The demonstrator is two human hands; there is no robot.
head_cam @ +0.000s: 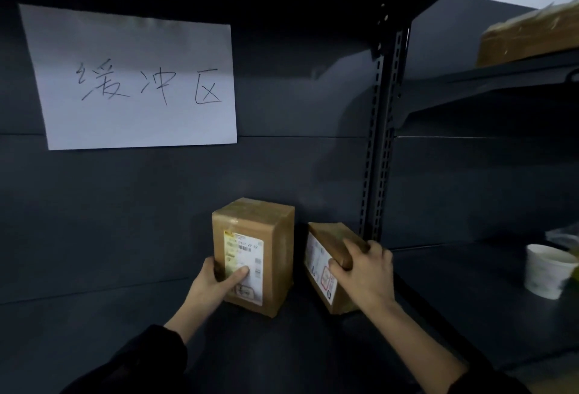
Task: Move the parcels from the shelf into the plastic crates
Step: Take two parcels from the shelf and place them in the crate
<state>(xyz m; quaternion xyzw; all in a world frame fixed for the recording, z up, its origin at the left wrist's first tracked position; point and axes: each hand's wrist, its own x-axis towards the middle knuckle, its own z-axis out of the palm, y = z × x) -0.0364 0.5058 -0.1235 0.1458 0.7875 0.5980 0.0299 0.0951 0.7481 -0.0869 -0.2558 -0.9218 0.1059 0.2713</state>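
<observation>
Two parcels on the shelf (94, 315), both gripped; step in hand: the pick-up, one box per hand.

Item 1, left box (253, 255), 6 o'clock of frame centre: brown carton standing upright on the shelf floor, taped top, white shipping label on its near face. Left hand (216, 281) at its 8 o'clock corner, thumb pressed on the label, fingers wrapped round the left side.

Item 2, right box (326, 265), just beside item 1 at its 3 o'clock, apart from it: smaller brown carton, tilted, labelled face turned left. Right hand (363, 271) clamped over its upper near edge from 3 o'clock.

Paper sign (131, 80) on the back wall at 10 o'clock; white cup (545, 271) at 4 o'clock.

Next move, by judgement: lift both clear and draw them back. No crates in view, so locating them comes first.
</observation>
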